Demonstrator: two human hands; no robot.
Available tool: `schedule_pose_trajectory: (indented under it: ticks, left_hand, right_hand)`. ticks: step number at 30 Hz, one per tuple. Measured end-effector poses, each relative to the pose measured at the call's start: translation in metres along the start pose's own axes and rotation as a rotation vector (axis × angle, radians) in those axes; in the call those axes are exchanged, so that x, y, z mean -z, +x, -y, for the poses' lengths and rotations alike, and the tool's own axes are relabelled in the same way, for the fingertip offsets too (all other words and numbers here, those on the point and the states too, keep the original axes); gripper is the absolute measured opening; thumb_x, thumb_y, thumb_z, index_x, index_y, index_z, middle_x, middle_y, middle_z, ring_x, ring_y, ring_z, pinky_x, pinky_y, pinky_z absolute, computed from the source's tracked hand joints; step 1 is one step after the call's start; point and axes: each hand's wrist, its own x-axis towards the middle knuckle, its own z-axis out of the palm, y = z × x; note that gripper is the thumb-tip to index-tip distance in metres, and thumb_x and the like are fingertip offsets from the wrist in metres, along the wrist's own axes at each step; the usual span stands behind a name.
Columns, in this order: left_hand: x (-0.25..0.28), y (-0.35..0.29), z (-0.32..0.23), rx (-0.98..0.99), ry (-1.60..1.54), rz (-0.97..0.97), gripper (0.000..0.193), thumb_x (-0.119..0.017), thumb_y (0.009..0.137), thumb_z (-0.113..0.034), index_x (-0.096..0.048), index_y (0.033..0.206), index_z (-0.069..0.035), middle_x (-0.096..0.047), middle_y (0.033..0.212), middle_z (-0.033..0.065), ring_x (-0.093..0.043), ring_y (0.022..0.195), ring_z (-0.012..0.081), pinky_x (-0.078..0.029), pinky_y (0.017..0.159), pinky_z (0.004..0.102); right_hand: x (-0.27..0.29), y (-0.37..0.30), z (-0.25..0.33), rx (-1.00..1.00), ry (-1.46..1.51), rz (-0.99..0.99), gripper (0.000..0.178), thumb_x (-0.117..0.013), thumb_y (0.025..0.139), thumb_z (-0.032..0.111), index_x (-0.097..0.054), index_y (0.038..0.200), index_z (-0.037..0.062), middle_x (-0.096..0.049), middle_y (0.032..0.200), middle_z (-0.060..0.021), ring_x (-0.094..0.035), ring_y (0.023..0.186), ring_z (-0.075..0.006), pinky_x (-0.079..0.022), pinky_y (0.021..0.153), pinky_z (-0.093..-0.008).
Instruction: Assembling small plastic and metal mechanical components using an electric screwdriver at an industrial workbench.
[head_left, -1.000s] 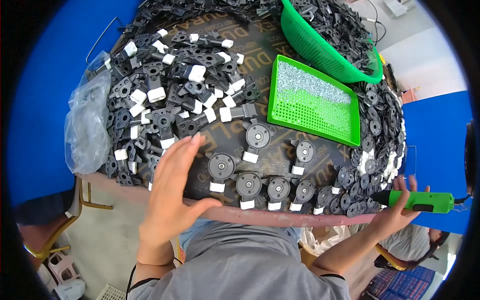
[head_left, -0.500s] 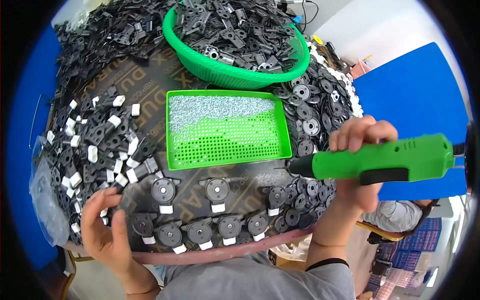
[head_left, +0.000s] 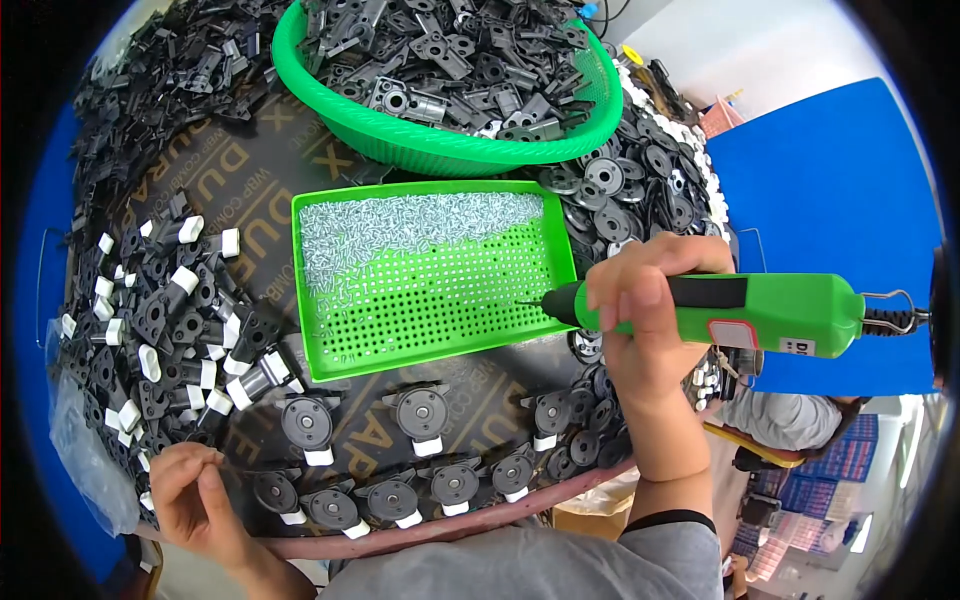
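My right hand (head_left: 650,310) is wrapped round a green and black electric screwdriver (head_left: 790,310), held level. Its thin bit reaches over the right side of a green perforated tray (head_left: 312,335). Small silvery screws (head_left: 400,225) lie heaped along the tray's far side and left end, with others in its holes. At the near left, my left hand (head_left: 205,510) has thumb and forefinger drawn together; anything between them is too small to make out. To its right, several black round assemblies (head_left: 420,410) with white tabs stand in two rows on the dark table (head_left: 500,375).
A green basket (head_left: 440,152) full of black plastic parts stands behind the tray. Black parts with white ends (head_left: 185,320) are piled at left beside a clear plastic bag (head_left: 85,440). Loose black discs (head_left: 610,215) cover the right side. Another person (head_left: 790,415) sits beyond, at right.
The screwdriver has turned over in my right hand and moved left, its bit now over the tray. My left hand has come lower, its thumb and forefinger closing. The whole view has shifted slightly.
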Motion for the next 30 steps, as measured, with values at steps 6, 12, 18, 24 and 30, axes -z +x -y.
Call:
schedule_pose_trajectory:
  ticks: [6,12,18,24,30]
  left_hand:
    - [-0.001,0.001,-0.002,0.013,-0.001,0.005,0.012,-0.062,0.090,0.002,-0.061,0.102,0.001,-0.059,0.091,0.0136,-0.057,0.080,0.0217,-0.047,0.070,0.0288]
    - [0.000,0.001,-0.004,0.020,0.011,0.039,0.013,-0.062,0.089,0.004,-0.061,0.102,0.001,-0.061,0.093,0.0140,-0.058,0.082,0.0216,-0.048,0.071,0.0286]
    - [-0.006,0.000,-0.007,0.028,0.013,0.046,0.016,-0.060,0.088,0.007,-0.062,0.102,0.001,-0.062,0.094,0.0136,-0.058,0.083,0.0204,-0.048,0.075,0.0282]
    - [-0.012,0.003,-0.017,0.010,0.041,0.063,0.017,-0.061,0.085,0.009,-0.063,0.100,0.002,-0.064,0.093,0.0140,-0.059,0.084,0.0207,-0.048,0.077,0.0296]
    - [-0.018,0.006,-0.029,-0.013,0.090,0.056,0.017,-0.063,0.083,0.011,-0.064,0.097,0.002,-0.066,0.089,0.0133,-0.061,0.082,0.0218,-0.049,0.077,0.0304]
  right_hand:
    - [-0.003,-0.002,-0.006,0.037,-0.211,0.081,0.027,-0.070,0.093,0.016,-0.045,0.102,0.0095,-0.052,0.072,-0.0033,-0.048,0.052,-0.0129,-0.045,0.053,-0.0316]
    - [-0.002,-0.004,-0.006,0.037,-0.257,0.104,0.026,-0.068,0.094,0.013,-0.045,0.103,0.0089,-0.052,0.072,-0.0047,-0.049,0.052,-0.0135,-0.045,0.054,-0.0318]
    - [-0.003,-0.004,-0.010,0.057,-0.303,0.050,0.024,-0.067,0.094,0.009,-0.044,0.103,0.0078,-0.053,0.073,-0.0060,-0.049,0.052,-0.0144,-0.045,0.052,-0.0317]
    - [-0.006,-0.007,-0.014,0.079,-0.313,0.014,0.027,-0.069,0.092,0.008,-0.045,0.102,0.0071,-0.056,0.075,-0.0080,-0.051,0.050,-0.0150,-0.046,0.049,-0.0301]
    - [-0.008,-0.009,-0.018,-0.003,-0.168,-0.175,0.029,-0.084,0.080,0.005,-0.058,0.093,0.0055,-0.059,0.084,-0.0013,-0.055,0.068,-0.0070,-0.045,0.060,-0.0226]
